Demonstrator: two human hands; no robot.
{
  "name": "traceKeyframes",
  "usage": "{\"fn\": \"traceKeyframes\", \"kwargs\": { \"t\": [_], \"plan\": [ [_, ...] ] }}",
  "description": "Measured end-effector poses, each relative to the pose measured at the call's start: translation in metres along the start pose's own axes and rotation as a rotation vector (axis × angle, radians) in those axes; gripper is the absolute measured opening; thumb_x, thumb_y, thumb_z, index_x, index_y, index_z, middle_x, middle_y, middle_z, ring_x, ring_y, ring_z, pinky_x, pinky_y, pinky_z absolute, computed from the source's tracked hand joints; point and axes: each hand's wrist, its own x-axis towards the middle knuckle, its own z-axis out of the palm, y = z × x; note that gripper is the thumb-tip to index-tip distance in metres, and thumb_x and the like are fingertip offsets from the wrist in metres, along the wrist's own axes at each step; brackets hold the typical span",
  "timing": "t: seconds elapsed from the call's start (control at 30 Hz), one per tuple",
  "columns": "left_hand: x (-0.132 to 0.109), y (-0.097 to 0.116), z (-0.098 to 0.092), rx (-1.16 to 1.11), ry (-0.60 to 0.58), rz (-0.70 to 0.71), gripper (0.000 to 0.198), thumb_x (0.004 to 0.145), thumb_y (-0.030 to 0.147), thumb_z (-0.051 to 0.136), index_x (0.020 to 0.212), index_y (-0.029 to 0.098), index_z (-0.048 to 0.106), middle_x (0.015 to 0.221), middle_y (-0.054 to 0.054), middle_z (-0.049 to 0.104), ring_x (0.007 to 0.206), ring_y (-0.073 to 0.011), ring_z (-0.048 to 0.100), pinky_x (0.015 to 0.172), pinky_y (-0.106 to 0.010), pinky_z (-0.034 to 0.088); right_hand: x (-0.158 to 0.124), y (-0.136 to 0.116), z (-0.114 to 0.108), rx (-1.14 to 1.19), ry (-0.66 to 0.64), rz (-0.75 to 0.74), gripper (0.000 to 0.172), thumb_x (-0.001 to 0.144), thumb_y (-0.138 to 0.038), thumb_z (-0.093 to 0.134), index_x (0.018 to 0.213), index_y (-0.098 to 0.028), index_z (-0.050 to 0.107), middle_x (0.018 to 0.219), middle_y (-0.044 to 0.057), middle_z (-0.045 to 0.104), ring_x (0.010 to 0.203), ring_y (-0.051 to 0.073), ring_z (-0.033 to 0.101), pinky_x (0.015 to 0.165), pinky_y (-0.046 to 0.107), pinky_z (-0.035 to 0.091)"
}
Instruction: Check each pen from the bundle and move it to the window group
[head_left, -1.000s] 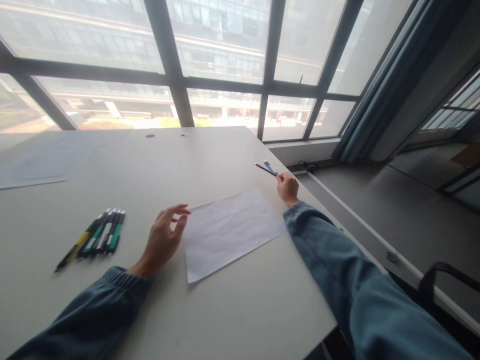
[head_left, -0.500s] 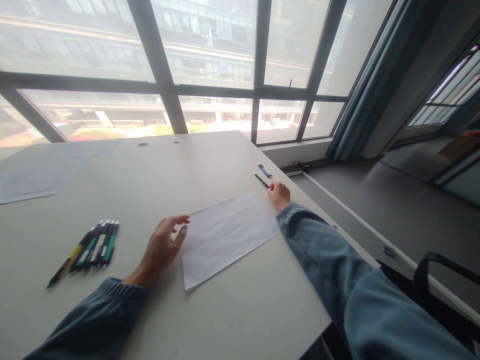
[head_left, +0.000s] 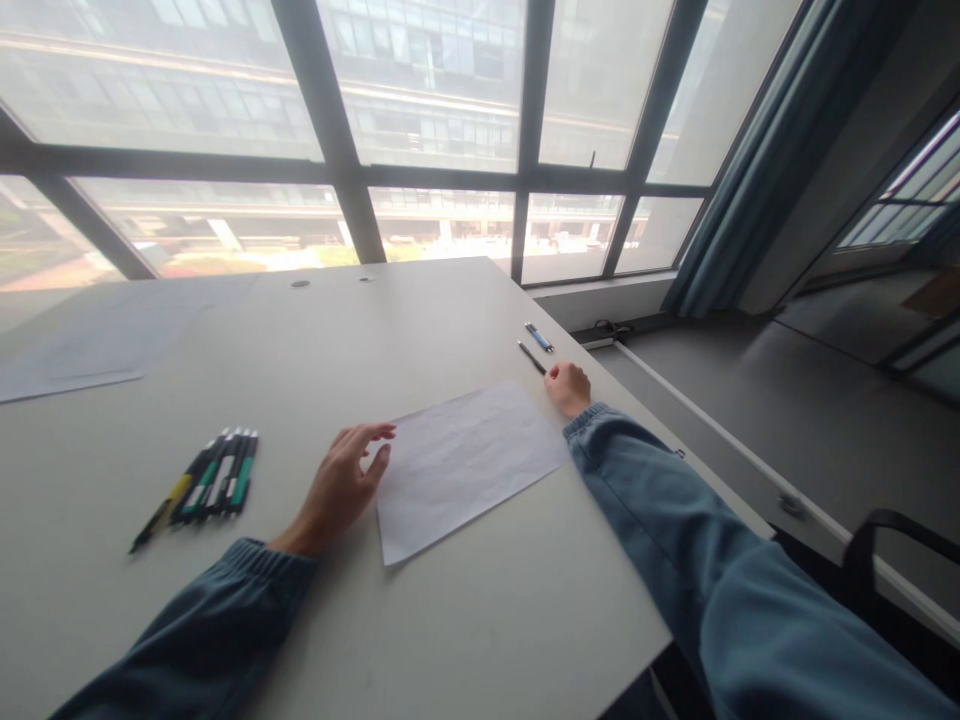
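A white sheet of paper [head_left: 469,470] lies at a slant on the white table. My left hand [head_left: 349,480] is at its left edge, thumb and fingers apart with nothing between them. Beyond the sheet's far right corner, my right hand [head_left: 568,388] is closed at the near end of a black pen [head_left: 531,357]. The rest of that pen sticks out, pointing away from me. Just past it lies a blue pen [head_left: 538,337]. My fingers hide the black pen's near end.
Several pens [head_left: 217,475] with black, green, white and yellow parts lie side by side on the left. More paper sheets [head_left: 97,335] rest at the far left. The table's right edge drops to a grey floor [head_left: 675,370]; windows stand behind.
The whole view has shifted slightly, so everything sits a little further right in the picture. Both hands, the sheet and the pens keep about the same places relative to each other.
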Motion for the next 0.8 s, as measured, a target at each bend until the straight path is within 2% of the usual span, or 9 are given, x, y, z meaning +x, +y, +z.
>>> {"fn": "traceKeyframes", "kwargs": {
  "t": [0.17,0.37,0.8],
  "plan": [
    [0.000,-0.001,0.001,0.014,-0.004,0.004,0.024,0.094,0.033,0.055,0.112,0.024,0.067,0.107,-0.005,0.073,0.096,-0.0239,0.065,0.077,-0.035,0.057,0.011,-0.003,0.006,0.003,0.014,0.023,0.020,0.089,-0.028,0.061,0.091,-0.019,0.078,0.097,0.015,0.078,0.094,0.026,0.073,0.083,0.032,0.052],
    [0.000,-0.004,0.002,0.036,-0.013,0.018,0.018,0.093,0.031,0.055,0.100,0.023,0.069,0.099,-0.005,0.071,0.088,-0.0226,0.063,0.075,-0.034,0.057,0.027,-0.009,0.013,0.023,0.027,0.055,0.021,0.089,-0.027,0.062,0.094,-0.017,0.079,0.100,0.016,0.079,0.097,0.027,0.074,0.084,0.030,0.053],
    [-0.001,-0.005,0.003,0.068,-0.057,0.046,0.019,0.096,0.026,0.053,0.106,0.021,0.068,0.105,-0.004,0.071,0.096,-0.0211,0.062,0.087,-0.033,0.053,0.063,-0.008,0.026,0.042,0.054,0.108,0.020,0.090,-0.026,0.062,0.097,-0.018,0.079,0.102,0.017,0.077,0.101,0.030,0.074,0.090,0.039,0.056]
  ]
}}
